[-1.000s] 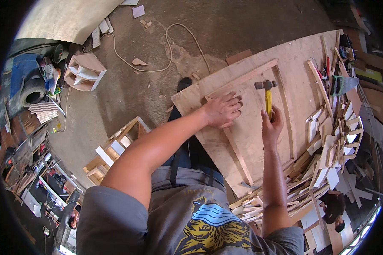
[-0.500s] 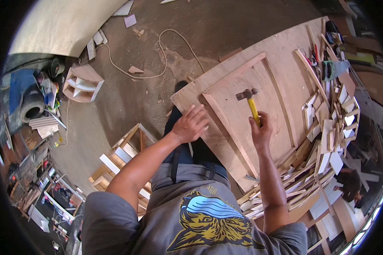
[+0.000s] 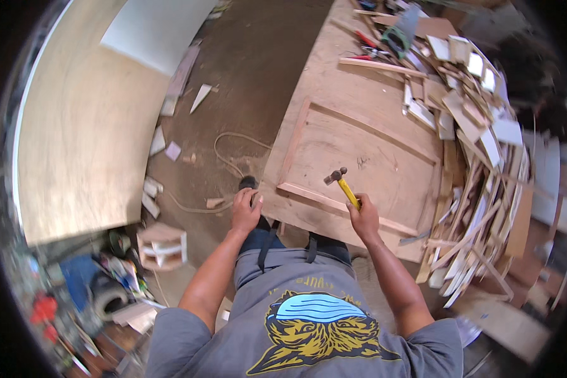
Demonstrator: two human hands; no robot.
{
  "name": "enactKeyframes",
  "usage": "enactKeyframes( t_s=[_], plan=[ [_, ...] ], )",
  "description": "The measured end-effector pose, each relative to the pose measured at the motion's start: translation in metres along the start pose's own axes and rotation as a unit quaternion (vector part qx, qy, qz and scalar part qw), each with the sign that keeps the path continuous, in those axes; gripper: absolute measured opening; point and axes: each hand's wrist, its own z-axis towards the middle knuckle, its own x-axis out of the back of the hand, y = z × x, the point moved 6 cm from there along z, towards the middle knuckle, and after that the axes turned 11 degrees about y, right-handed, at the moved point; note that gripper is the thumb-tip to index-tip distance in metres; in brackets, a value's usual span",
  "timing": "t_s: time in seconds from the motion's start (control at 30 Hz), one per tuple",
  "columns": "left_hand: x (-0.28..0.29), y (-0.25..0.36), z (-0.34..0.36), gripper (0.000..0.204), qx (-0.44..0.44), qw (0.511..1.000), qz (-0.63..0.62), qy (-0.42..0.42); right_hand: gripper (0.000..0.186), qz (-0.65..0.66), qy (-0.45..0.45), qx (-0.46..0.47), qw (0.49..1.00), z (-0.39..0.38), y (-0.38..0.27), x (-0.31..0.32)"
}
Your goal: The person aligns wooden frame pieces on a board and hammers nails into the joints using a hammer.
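My right hand [image 3: 363, 216] is closed around the yellow handle of a hammer [image 3: 344, 188]. The hammer's dark metal head points up and away over a plywood board [image 3: 321, 72]. Beneath it, thin wooden strips form a rectangular frame [image 3: 294, 140] lying on the board; the hammer head is apart from the wood as far as I can see. My left hand [image 3: 246, 210] is beside the board's near left corner, fingers loosely bent and apart, with nothing visible in them. Whether it touches the board's edge I cannot tell.
Scrap wood strips [image 3: 466, 208] are heaped along the board's right side. Red-handled tools [image 3: 366, 41] and a green-handled saw [image 3: 395, 42] lie at its far end. A large pale panel [image 3: 88, 138] stands left. A cord [image 3: 217, 148] and a small wooden shelf unit [image 3: 162, 247] are on the floor.
My view has turned to the right, so the board and its frame appear squarer in front of me. My left hand has moved left of the board's corner; the hammer stays in my right hand.
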Motion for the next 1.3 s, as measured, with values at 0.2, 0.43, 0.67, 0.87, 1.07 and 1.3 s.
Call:
enactKeyframes(
  t_s=[0.2, 0.43, 0.67, 0.87, 1.07, 1.3],
  plan=[
    [0.004, -0.001, 0.094, 0.038, -0.122, 0.977, -0.025, -0.174, 0.038, 0.074, 0.128, -0.165, 0.975, -0.020, -0.022, -0.016],
    [0.015, 0.033, 0.175, 0.042, -0.232, 0.931, 0.003, -0.281, 0.042, 0.139, 0.250, -0.247, 0.926, -0.023, -0.058, -0.070],
    [-0.042, 0.095, 0.216, 0.043, -0.261, 0.909, -0.033, -0.323, 0.050, 0.302, 0.245, -0.310, 0.868, 0.007, -0.079, -0.116],
    [-0.115, 0.146, 0.261, 0.039, -0.300, 0.907, -0.044, -0.293, 0.055, 0.443, 0.259, -0.337, 0.789, 0.104, -0.086, -0.134],
    [-0.163, 0.178, 0.304, 0.039, -0.213, 0.941, -0.083, -0.249, 0.052, 0.457, 0.378, -0.326, 0.736, 0.225, -0.071, -0.132],
    [-0.177, 0.179, 0.331, 0.035, -0.248, 0.918, -0.120, -0.286, 0.042, 0.448, 0.385, -0.431, 0.683, 0.293, -0.064, -0.120]
  ],
)
